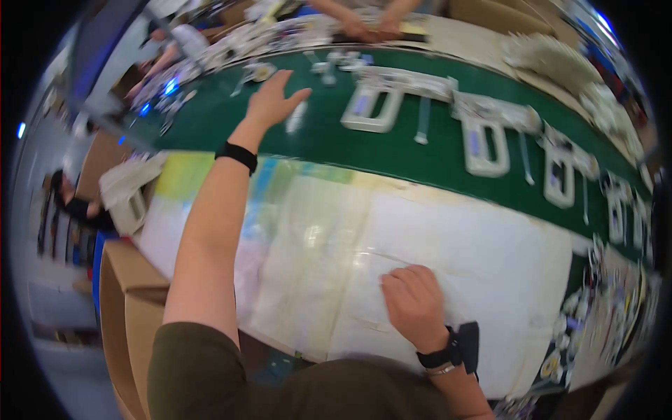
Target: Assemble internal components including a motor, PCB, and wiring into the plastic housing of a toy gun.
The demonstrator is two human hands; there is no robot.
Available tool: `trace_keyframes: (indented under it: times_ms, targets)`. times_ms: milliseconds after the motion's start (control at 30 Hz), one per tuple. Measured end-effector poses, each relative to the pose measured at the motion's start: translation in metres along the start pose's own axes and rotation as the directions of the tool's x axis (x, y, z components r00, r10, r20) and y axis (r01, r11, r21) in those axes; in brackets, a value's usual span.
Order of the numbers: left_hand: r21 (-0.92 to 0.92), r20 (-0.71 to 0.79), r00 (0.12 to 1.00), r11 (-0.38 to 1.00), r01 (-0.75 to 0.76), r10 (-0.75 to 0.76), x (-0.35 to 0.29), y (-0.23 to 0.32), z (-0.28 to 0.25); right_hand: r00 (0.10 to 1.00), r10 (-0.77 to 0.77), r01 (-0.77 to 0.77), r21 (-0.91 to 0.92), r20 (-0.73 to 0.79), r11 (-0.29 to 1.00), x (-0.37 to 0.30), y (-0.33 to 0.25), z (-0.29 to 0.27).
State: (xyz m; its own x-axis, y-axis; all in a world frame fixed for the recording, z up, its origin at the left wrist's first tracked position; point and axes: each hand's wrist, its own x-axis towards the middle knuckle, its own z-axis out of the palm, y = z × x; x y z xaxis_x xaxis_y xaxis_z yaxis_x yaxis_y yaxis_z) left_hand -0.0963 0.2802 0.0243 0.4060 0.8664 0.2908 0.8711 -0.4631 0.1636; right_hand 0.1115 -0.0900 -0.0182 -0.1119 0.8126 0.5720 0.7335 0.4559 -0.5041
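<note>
My left hand [273, 101] reaches out over a green belt [315, 140], fingers apart, with nothing in it. Close to its fingertips lie a small white-and-yellow part [264, 71] and a cluster of small white pieces [327, 68]. My right hand [414, 304] rests on a white plastic-covered sheet [483, 280], its fingers curled in; whatever they may hold is hidden. A faint thin line on the sheet runs toward those fingers. To the right of my left hand, a white pistol-shaped plastic piece [374, 105] lies on the belt beside a thin clear rod [422, 119].
More pistol-shaped pieces [485, 143] line the belt toward the right. Another person's hands [371, 28] work across it. Piles of small parts [577, 315] lie at right. An open cardboard box [129, 301] stands at lower left, below a white bag [129, 189].
</note>
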Motion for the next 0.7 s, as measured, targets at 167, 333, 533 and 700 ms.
trace_keyframes:
  times_ms: [167, 333, 533, 700]
  targets:
    - [0.691, -0.258, 0.723, 0.400, 0.601, -0.640, -0.120, -0.179, -0.116, 0.991, 0.131, -0.129, -0.073, 0.031, 0.989, -0.016, 0.002, -0.018]
    - [0.804, -0.325, 0.739, 0.238, 0.544, -0.590, -0.220, -0.258, -0.191, 0.967, 0.196, -0.173, -0.149, 0.162, 0.974, -0.023, 0.006, 0.000]
    - [0.703, -0.418, 0.771, 0.366, 0.609, -0.481, -0.211, -0.339, -0.201, 0.971, 0.214, -0.162, -0.357, 0.111, 0.920, -0.022, -0.001, 0.004]
    - [0.893, -0.264, 0.904, 0.268, 0.361, -0.336, -0.207, -0.322, -0.182, 0.975, 0.181, -0.119, -0.386, 0.128, 0.915, -0.014, -0.001, 0.008]
